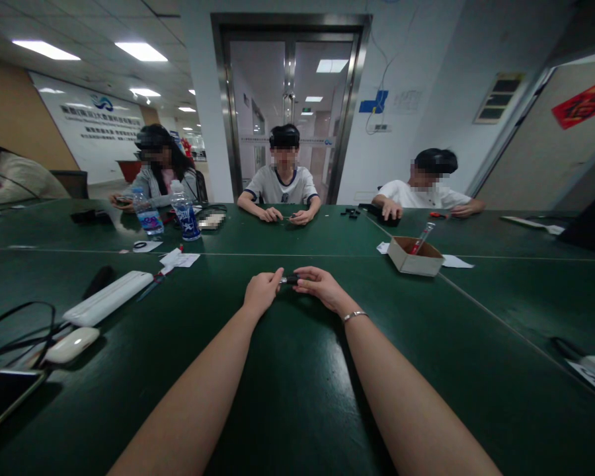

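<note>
My left hand [262, 292] is closed, its thumb and fingers pinching the silvery metal end of a short black stick-like piece [291, 280]. The other, black end of the piece sits between the thumb and fingertips of my right hand [323, 288], which is closed on it too. Both hands are just above or on the green table [287, 370], with the piece lying roughly level between them. Its exact kind is too small to make out, and my fingers cover both ends.
On my left are a phone [10, 396], a white oval case [73, 345], a long white box [110, 297] and black cables. Two bottles [186, 215] stand beyond. Ahead right, a small open box [416, 261] holds a red-and-clear tube. Several people sit around the table.
</note>
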Motion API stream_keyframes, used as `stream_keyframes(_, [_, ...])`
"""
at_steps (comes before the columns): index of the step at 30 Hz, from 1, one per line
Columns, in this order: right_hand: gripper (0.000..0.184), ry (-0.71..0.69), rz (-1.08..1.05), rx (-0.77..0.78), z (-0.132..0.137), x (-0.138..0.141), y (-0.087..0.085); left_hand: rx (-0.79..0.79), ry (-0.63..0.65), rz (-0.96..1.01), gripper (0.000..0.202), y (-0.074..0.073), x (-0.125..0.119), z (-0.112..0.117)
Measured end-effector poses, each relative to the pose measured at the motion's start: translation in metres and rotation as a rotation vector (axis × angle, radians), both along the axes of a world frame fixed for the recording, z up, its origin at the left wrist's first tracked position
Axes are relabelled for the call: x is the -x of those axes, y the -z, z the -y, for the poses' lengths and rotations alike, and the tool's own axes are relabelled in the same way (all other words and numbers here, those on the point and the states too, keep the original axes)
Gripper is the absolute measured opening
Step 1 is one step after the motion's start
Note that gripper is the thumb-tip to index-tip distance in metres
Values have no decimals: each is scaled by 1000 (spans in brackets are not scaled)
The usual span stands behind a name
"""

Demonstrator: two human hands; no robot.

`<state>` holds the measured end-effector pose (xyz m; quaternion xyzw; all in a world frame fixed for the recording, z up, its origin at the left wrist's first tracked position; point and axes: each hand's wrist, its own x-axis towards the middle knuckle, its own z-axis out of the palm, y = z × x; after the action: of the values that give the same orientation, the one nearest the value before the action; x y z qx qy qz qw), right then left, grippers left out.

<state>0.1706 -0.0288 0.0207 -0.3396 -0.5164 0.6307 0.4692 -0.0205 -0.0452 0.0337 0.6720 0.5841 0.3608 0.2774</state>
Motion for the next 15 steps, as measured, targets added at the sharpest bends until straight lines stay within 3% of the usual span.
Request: stream_keyframes(15, [29,15,-6,11,-1,2,0,15,4,59,51,4,2,-5])
